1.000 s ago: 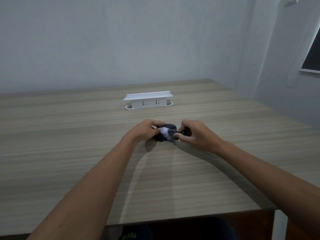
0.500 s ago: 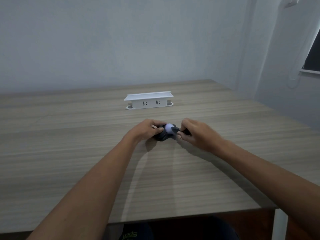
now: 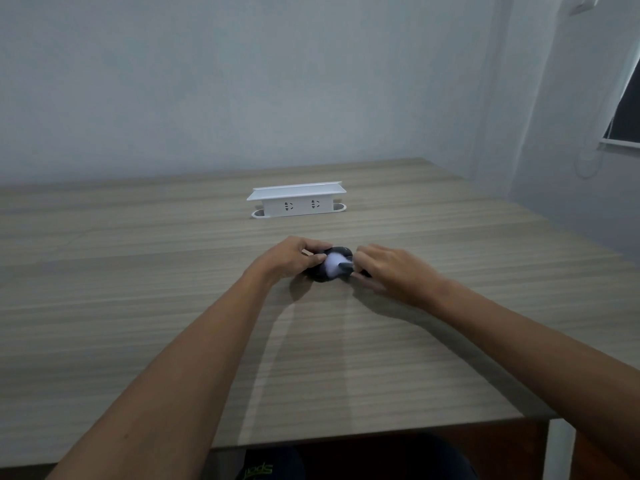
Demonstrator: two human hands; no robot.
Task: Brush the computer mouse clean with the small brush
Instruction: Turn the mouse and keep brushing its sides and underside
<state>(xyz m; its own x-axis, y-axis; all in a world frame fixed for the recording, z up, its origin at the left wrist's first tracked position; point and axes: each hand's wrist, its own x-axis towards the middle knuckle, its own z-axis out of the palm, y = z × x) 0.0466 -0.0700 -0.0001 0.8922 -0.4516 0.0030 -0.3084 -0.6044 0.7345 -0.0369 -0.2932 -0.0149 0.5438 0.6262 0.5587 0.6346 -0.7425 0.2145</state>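
A dark computer mouse (image 3: 341, 251) lies on the wooden table (image 3: 138, 306) in the middle of the view. My left hand (image 3: 289, 258) grips its left side. My right hand (image 3: 389, 270) pinches a small brush (image 3: 335, 265) whose pale, blurred bristle head rests on top of the mouse. The brush's dark handle is mostly hidden by my right fingers. The near part of the mouse is hidden under the bristles.
A white socket box (image 3: 296, 199) with two outlets stands on the table behind the mouse. The table's front edge runs along the bottom, its right edge toward a wall and a window (image 3: 627, 109).
The bristle head has moved from the mouse's near side up onto its top and slightly left. My right hand looks blurred. My left hand has kept its hold.
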